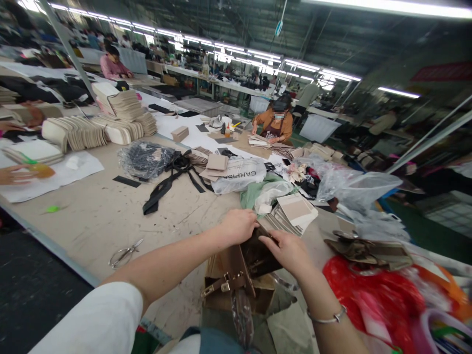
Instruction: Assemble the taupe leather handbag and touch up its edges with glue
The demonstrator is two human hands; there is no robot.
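Observation:
A dark brown handbag [258, 255] stands in front of me at the table's edge, its mouth tipped up. My left hand [239, 227] is closed on the far rim of the bag, its fingertips partly hidden. On the right side of the same rim, my right hand [289, 250] grips with thumb and fingers. A brown strap [224, 284] with gold-coloured metal fittings crosses the bag's front, and a handle [241, 314] in clear plastic wrap hangs below it. Brown card-like pieces [217, 290] lie around the bag's lower part.
Scissors [125, 254] lie on the table to the left. Stacked beige panels [293, 215] sit just beyond my hands. At the right are a brown bag piece [368, 251] and a red plastic bag [372, 290]. Across the table a co-worker [275, 123] handles pale pieces.

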